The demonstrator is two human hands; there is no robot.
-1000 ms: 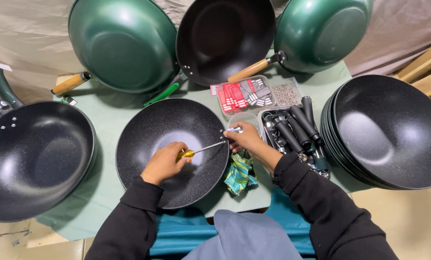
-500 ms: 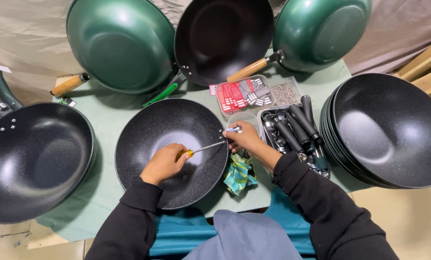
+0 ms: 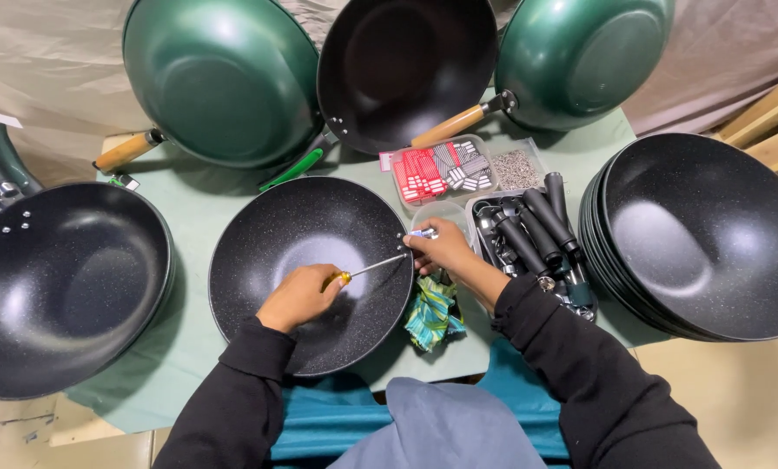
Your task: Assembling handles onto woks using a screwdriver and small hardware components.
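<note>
We see the left hand [image 3: 297, 297] wrapped around the yellow grip of a screwdriver [image 3: 367, 269], fingers curled tight on it, inside the speckled black wok [image 3: 311, 274] that sits at the middle of the green table [image 3: 202, 204]. The shaft runs toward 2 o'clock, its tip at the wok's rim. There the right hand [image 3: 445, 252] pinches the rim at 3 o'clock, fingers narrow around a small silvery fitting [image 3: 423, 233]; we cannot tell exactly what the fitting is.

Just below the right wrist, at 5 o'clock from the wok, lies a crumpled green-and-yellow cloth [image 3: 432, 313]. At 3 o'clock stands a clear tray of black handles [image 3: 532, 239], and beyond it a stack of black woks [image 3: 701, 234]. At 1 o'clock sit a tray of red and grey packets [image 3: 441, 169] and a small tub of screws [image 3: 517, 169]. Another black wok [image 3: 63, 282] rests at 9 o'clock. Along 12 o'clock, 3 woks lean upright: 2 green-backed ones [image 3: 219, 82] with wooden handles and 1 dark one [image 3: 406, 69].
</note>
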